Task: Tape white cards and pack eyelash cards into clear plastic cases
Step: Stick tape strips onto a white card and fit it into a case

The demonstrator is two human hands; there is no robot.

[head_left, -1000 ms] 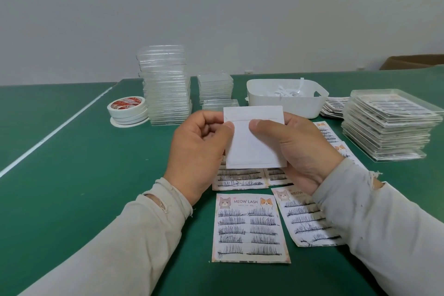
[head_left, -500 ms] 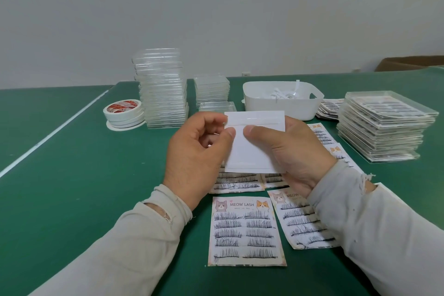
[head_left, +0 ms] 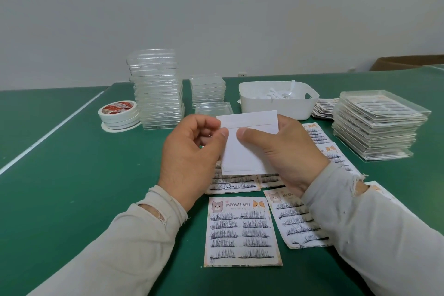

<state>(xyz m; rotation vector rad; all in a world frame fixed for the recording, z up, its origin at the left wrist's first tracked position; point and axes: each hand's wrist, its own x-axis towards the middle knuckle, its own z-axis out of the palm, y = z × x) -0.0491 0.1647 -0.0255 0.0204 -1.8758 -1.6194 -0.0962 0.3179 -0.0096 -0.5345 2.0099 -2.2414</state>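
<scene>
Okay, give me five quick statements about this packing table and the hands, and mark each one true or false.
1. Both hands hold the white card above the table. True: the left hand pinches its left edge and the right hand grips its right side.
2. The rolls of tape lie to the right of the white bin. False: they lie at the left, beside the tall stack of clear cases.
3. The white bin holds paper strips. True.
4. An eyelash card printed MEOW LASH lies flat on the green table. True.
5. The stack at far right is of empty cases. False: its cases show eyelash cards inside.
</scene>
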